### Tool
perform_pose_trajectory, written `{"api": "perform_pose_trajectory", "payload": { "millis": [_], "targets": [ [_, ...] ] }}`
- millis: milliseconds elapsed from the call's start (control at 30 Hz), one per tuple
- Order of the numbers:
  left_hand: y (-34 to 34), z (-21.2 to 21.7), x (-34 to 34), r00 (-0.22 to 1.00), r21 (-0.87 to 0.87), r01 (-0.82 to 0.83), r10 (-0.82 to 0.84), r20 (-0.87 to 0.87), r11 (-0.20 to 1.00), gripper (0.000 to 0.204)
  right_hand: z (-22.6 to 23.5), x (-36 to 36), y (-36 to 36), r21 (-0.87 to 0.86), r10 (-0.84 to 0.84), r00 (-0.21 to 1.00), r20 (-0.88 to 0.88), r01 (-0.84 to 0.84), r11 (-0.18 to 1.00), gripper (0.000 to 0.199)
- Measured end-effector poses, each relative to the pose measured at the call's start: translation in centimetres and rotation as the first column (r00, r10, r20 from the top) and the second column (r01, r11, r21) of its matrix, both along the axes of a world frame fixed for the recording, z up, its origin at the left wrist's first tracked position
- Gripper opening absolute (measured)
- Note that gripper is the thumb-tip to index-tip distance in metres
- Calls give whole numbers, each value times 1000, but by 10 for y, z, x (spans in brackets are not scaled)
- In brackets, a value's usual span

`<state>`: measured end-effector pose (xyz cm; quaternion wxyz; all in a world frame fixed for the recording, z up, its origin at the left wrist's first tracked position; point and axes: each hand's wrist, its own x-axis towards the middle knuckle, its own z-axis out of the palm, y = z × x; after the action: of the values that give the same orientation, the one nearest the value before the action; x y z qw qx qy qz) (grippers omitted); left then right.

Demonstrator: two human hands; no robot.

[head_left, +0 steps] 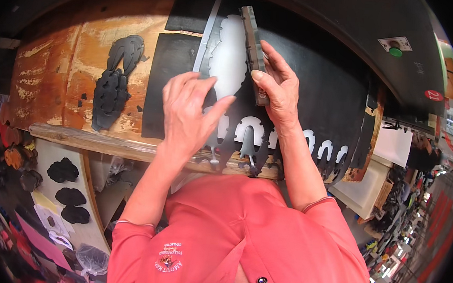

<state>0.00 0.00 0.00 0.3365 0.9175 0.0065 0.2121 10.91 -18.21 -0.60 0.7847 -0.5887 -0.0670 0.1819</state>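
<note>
My right hand (pixel 280 84) grips the lower part of a long, narrow metal cutting die (pixel 253 48), thumb on its near face and fingers behind. The die is tilted up nearly edge-on above a black sheet (pixel 324 80). Just left of it, a long scalloped cut-out (pixel 228 56) shows white through the sheet. My left hand (pixel 186 112) hovers by the lower end of that opening, fingers and thumb apart, with nothing visible in it. Smaller arched cut-outs (pixel 250 128) run along the sheet's near edge, partly hidden by my forearms.
Black cut pieces (pixel 111 98) lie stacked on the worn wooden board (pixel 45 74) at left. Across the far side runs a dark machine beam (pixel 347 23) with a green button (pixel 396 50). Several black pieces (pixel 70 197) lie on a pale surface at lower left.
</note>
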Motion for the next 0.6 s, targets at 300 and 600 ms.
{"api": "perform_pose_trajectory", "payload": {
  "millis": [300, 600],
  "targets": [
    [-38, -5, 44, 911, -860, -3, -354, -213, 511, 32, -4, 2, -12, 107, -37, 997, -63, 44, 993, 72],
    [27, 2, 5, 958, -714, -255, 71, -278, 652, 20, -11, 2, -10, 169, -54, 997, -46, 61, 984, 72]
  ]
}}
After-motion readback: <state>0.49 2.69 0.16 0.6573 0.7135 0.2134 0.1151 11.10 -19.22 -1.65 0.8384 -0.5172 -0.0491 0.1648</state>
